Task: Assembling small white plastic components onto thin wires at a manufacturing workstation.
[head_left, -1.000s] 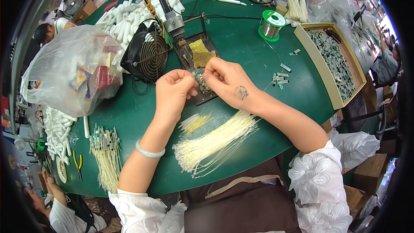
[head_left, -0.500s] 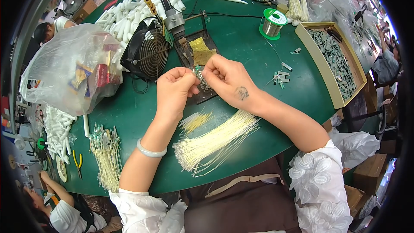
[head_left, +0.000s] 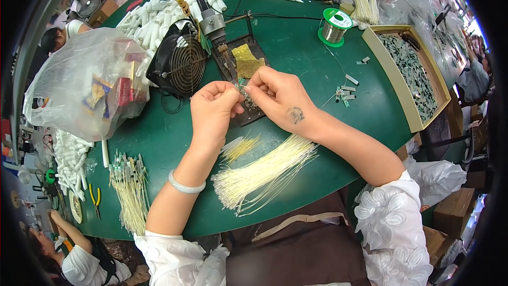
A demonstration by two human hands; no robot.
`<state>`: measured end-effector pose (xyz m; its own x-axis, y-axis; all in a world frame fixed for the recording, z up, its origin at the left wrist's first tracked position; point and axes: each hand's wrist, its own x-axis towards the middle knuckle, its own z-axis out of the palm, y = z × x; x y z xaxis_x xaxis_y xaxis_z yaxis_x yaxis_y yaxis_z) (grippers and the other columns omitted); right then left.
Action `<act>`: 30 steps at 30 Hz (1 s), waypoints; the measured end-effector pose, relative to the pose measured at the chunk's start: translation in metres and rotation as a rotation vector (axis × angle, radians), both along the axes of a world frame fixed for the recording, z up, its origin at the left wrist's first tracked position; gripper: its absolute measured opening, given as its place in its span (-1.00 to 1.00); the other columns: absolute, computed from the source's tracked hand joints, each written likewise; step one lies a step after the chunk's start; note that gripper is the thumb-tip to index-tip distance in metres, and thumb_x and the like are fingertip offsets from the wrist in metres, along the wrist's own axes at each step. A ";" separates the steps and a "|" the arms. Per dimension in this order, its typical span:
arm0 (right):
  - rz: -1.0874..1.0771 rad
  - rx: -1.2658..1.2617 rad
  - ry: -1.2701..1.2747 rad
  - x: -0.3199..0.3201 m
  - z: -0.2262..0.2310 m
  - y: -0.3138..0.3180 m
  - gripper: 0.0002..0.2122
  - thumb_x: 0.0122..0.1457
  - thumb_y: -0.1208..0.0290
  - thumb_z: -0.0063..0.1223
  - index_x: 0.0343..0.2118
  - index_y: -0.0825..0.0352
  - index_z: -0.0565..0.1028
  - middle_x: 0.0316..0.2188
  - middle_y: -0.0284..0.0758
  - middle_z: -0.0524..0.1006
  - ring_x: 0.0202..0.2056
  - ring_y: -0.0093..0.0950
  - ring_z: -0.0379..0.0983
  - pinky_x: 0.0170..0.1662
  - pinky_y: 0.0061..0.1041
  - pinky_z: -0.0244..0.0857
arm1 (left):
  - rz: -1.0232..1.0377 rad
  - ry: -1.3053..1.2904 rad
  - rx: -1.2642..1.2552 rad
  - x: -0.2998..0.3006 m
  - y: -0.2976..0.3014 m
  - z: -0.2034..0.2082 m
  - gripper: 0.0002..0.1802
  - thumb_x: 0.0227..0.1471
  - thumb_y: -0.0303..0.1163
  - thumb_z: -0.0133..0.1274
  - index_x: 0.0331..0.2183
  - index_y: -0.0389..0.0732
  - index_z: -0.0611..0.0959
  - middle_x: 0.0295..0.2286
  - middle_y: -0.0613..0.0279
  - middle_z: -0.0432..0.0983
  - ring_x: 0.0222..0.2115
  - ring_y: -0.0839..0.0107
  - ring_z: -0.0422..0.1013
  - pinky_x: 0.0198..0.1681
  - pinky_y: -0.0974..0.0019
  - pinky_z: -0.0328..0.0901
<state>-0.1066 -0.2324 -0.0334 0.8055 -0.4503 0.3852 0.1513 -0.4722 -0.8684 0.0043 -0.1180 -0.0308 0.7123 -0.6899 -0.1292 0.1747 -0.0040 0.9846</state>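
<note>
Over the soldering stand, my left hand [head_left: 214,108] and my right hand [head_left: 280,98] meet fingertip to fingertip, both pinched closed. A tiny green circuit board [head_left: 242,81] shows at the left fingertips. My right thumb and forefinger pinch a thin pale wire [head_left: 242,86] against it; the fingers partly hide both. Just beyond is the soldering iron [head_left: 214,24], clamped with its tip down, beside a yellow sponge [head_left: 247,63] on the dark stand [head_left: 256,48]. Below my wrists lie a large bundle of pale wires [head_left: 264,172] and a small yellowish bundle [head_left: 241,149].
A small fan [head_left: 180,63] and a plastic bag [head_left: 79,87] stand left, near piled white tubes [head_left: 153,24]. Wired boards [head_left: 129,188] and yellow-handled pliers [head_left: 95,200] lie front left. Rightward are a solder spool [head_left: 335,26], loose boards [head_left: 345,94] and a box of boards [head_left: 370,47].
Both hands have shifted very slightly left, still pinched together. The thin wire between the fingertips shows more clearly now.
</note>
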 end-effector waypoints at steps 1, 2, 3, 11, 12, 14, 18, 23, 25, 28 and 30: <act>-0.001 0.008 0.008 0.000 0.001 0.000 -0.87 0.14 0.50 0.03 -0.48 0.42 0.38 -0.70 -0.46 0.30 -0.64 -0.74 0.13 -0.61 -0.66 0.04 | 0.003 -0.006 0.000 0.000 0.000 0.000 -0.94 -0.09 -0.53 0.03 -0.46 -0.30 0.55 -0.57 0.27 0.52 -0.66 0.61 0.37 -0.60 0.59 0.18; -0.002 0.015 0.016 -0.001 0.002 0.001 -0.86 0.13 0.50 0.03 -0.49 0.42 0.38 -0.71 -0.47 0.30 -0.64 -0.75 0.12 -0.61 -0.67 0.03 | 0.003 -0.006 0.000 0.000 0.000 0.000 -0.94 -0.09 -0.53 0.03 -0.46 -0.30 0.55 -0.57 0.27 0.52 -0.66 0.61 0.37 -0.60 0.59 0.18; -0.003 0.015 0.016 -0.001 0.004 0.001 -0.86 0.13 0.50 0.03 -0.49 0.42 0.38 -0.71 -0.47 0.30 -0.64 -0.75 0.12 -0.61 -0.67 0.03 | 0.012 -0.008 0.000 0.001 0.001 0.000 -0.94 -0.08 -0.53 0.03 -0.46 -0.30 0.55 -0.57 0.27 0.52 -0.66 0.60 0.37 -0.60 0.59 0.18; -0.003 0.067 0.064 -0.003 0.003 0.000 -0.87 0.12 0.49 0.05 -0.49 0.41 0.39 -0.70 -0.50 0.30 -0.63 -0.79 0.11 -0.60 -0.69 0.01 | 0.027 -0.013 0.006 0.003 0.003 -0.003 -0.93 -0.07 -0.52 0.02 -0.46 -0.31 0.55 -0.58 0.27 0.52 -0.67 0.61 0.38 -0.61 0.58 0.18; -0.002 0.067 0.064 -0.003 0.003 0.000 -0.87 0.12 0.49 0.05 -0.49 0.41 0.39 -0.70 -0.50 0.30 -0.63 -0.79 0.11 -0.60 -0.69 0.01 | 0.026 -0.013 0.008 0.003 0.003 -0.003 -0.93 -0.07 -0.52 0.02 -0.46 -0.30 0.56 -0.58 0.27 0.52 -0.67 0.61 0.37 -0.61 0.58 0.18; -0.008 0.047 0.082 -0.004 0.004 0.000 -0.86 0.13 0.48 0.04 -0.49 0.42 0.40 -0.70 -0.50 0.30 -0.63 -0.78 0.12 -0.60 -0.69 0.03 | 0.026 -0.013 0.009 0.003 0.002 -0.004 -0.93 -0.07 -0.51 0.02 -0.46 -0.30 0.56 -0.58 0.28 0.52 -0.67 0.61 0.37 -0.61 0.58 0.18; -0.014 0.052 0.105 -0.003 0.006 0.000 -0.87 0.13 0.48 0.04 -0.48 0.42 0.41 -0.70 -0.50 0.31 -0.63 -0.76 0.13 -0.59 -0.68 0.04 | 0.008 -0.001 0.013 0.000 0.001 -0.003 -0.94 -0.07 -0.50 0.03 -0.47 -0.29 0.56 -0.58 0.28 0.52 -0.67 0.61 0.37 -0.60 0.58 0.18; -0.023 0.034 0.074 -0.002 0.003 0.000 -0.87 0.13 0.47 0.05 -0.46 0.43 0.45 -0.69 -0.47 0.34 -0.63 -0.75 0.15 -0.59 -0.67 0.07 | -0.001 0.022 0.010 0.000 0.000 -0.003 -0.94 -0.08 -0.50 0.03 -0.49 -0.28 0.56 -0.58 0.29 0.51 -0.67 0.61 0.36 -0.60 0.58 0.18; -0.025 0.024 0.069 -0.002 0.003 0.000 -0.88 0.12 0.47 0.06 -0.45 0.43 0.45 -0.69 -0.46 0.36 -0.63 -0.74 0.16 -0.59 -0.67 0.08 | -0.010 0.046 -0.015 0.001 0.000 -0.004 -0.95 -0.07 -0.51 0.03 -0.50 -0.28 0.56 -0.59 0.29 0.51 -0.67 0.61 0.36 -0.60 0.58 0.18; -0.036 0.000 0.050 -0.002 0.005 0.001 -0.88 0.11 0.48 0.04 -0.47 0.44 0.44 -0.69 -0.35 0.40 -0.66 -0.64 0.25 -0.59 -0.60 0.14 | -0.005 0.052 -0.022 0.000 -0.001 -0.002 -0.95 -0.07 -0.52 0.02 -0.51 -0.28 0.56 -0.59 0.30 0.50 -0.67 0.61 0.36 -0.60 0.58 0.17; -0.044 -0.011 0.035 -0.002 0.005 0.000 -0.88 0.10 0.49 0.03 -0.48 0.45 0.43 -0.70 -0.25 0.43 -0.69 -0.53 0.32 -0.60 -0.52 0.19 | -0.005 0.055 -0.023 0.000 -0.002 -0.003 -0.95 -0.07 -0.52 0.02 -0.51 -0.28 0.56 -0.59 0.30 0.50 -0.67 0.61 0.36 -0.60 0.58 0.17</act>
